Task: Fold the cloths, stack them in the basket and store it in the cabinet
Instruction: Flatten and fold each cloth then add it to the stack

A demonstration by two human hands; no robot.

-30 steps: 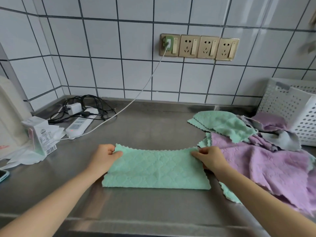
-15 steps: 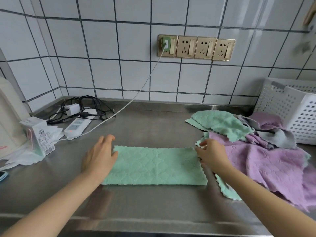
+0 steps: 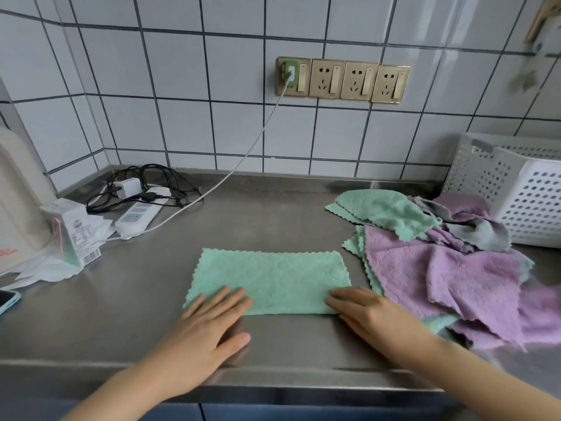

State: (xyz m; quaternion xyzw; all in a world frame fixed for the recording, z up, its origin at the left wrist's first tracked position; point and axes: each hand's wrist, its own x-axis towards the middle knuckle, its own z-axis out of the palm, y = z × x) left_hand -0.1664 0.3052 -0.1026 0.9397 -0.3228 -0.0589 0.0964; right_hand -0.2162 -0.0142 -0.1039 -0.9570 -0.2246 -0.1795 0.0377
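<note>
Cloth: green cloth [image 3: 270,281] lies flat as a long rectangle near the front edge of the steel counter [image 3: 273,214], its scalloped edge along the far side.
Left hand [image 3: 209,326]: flat and spread wide, fingertips pressing the cloth's near left corner, palm on bare counter.
Right hand [image 3: 373,317]: flat, fingers stretched out, fingertips on the cloth's near right corner; it grips nothing.
Pile [image 3: 449,268]: loose purple, green and grey cloths heaped towards the right edge, just beside the flat cloth, one purple cloth on top.
Basket [image 3: 516,192]: white, perforated, at the back right corner, touching the pile's far side.
Writing: small carton [image 3: 71,235] near the left edge carries a barcode and fine print, too small to read; red lettering on the pale object [image 3: 18,202] behind it is cut off.
Left clutter: white papers [image 3: 45,268] under the carton; phone [image 3: 7,300] at the left edge, partly out of view.
Back left corner: white power strip [image 3: 139,214] with a white charger [image 3: 127,188] and tangled black cables [image 3: 158,183].
Wall: four gold sockets [image 3: 343,80] on white tile; a green plug [image 3: 290,72] sits in the leftmost, its white cable [image 3: 230,174] running down to the counter.
</note>
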